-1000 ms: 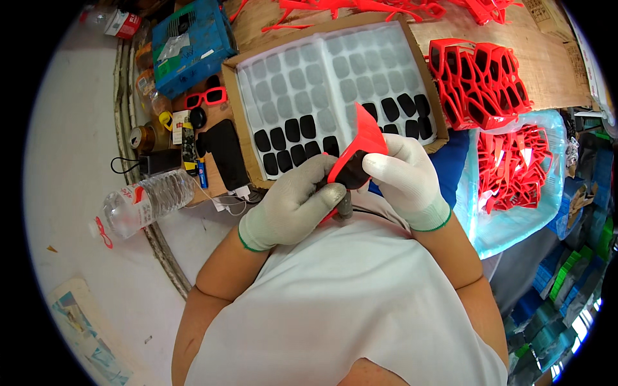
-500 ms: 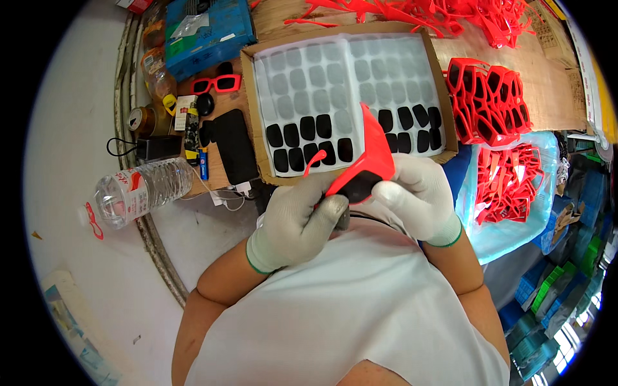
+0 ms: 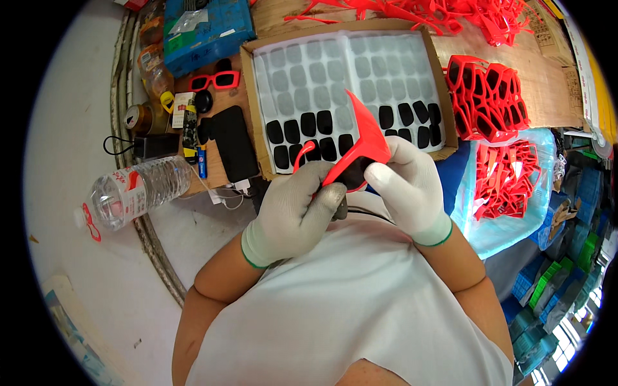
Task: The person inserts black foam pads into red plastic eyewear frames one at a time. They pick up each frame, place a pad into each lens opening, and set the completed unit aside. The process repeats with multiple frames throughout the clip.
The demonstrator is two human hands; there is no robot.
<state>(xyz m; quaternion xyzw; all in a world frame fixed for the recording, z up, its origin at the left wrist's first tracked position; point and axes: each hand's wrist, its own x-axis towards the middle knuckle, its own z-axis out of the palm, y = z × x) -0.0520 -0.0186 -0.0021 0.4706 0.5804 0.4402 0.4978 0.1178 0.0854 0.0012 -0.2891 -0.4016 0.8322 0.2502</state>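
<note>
Both my hands wear white knit gloves with green cuffs. Between them, close to my chest, is a pair of red sunglasses (image 3: pixel 367 132) with its temples pointing away from me and a dark lens in the frame. My left hand (image 3: pixel 297 212) is closed on the left end, thumb on the near side. At the other end my right hand (image 3: pixel 409 186) pinches the frame, its thumb against the dark lens. Just beyond stands a shallow cardboard box (image 3: pixel 252 122) with rows of black lenses (image 3: pixel 327 149); many more lie under thin white paper.
Stacked red sunglasses (image 3: pixel 486 96) sit right of the box, above a plastic-lined bin (image 3: pixel 547 186) of red frame parts. More red pieces (image 3: pixel 444 16) lie at the back. On the left are a phone (image 3: pixel 235 145), a water bottle (image 3: pixel 138 193), red sunglasses (image 3: pixel 215 80) and a blue box (image 3: pixel 209 35).
The sunglasses have shifted slightly left and turned a little in my hands. My right hand has moved a bit left along with them; both hands keep their hold.
</note>
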